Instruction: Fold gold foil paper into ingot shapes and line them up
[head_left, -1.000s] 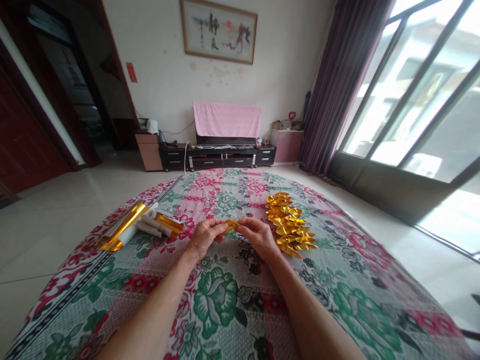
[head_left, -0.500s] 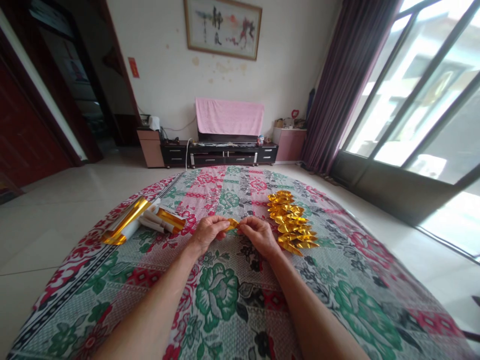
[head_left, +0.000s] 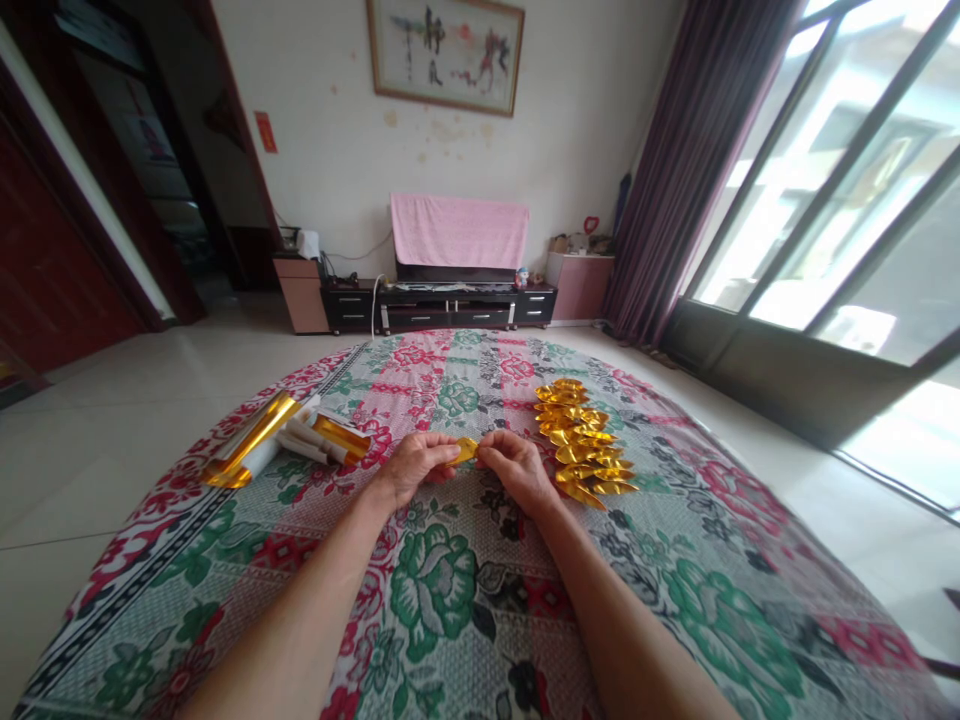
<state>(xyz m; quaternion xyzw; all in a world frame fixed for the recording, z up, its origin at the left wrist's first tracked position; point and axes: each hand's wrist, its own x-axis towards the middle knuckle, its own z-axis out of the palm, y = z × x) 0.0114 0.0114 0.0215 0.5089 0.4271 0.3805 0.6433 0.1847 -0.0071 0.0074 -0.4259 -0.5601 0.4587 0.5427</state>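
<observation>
Left hand (head_left: 415, 466) and right hand (head_left: 516, 469) side by side over floral cloth (head_left: 450, 590), both pinching small gold foil piece (head_left: 466, 449) between fingertips. Pile of folded gold pieces (head_left: 581, 440) just right of right hand. Gold foil sheets and white rolls (head_left: 285, 443) farther left on cloth. TV stand (head_left: 450, 305) by far wall.

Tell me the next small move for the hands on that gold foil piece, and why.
Probably press the fold flat. Both the left hand and right hand pinch one small gold foil piece between them, and it does not yet look like the finished folded gold pieces piled beside the right hand.
</observation>
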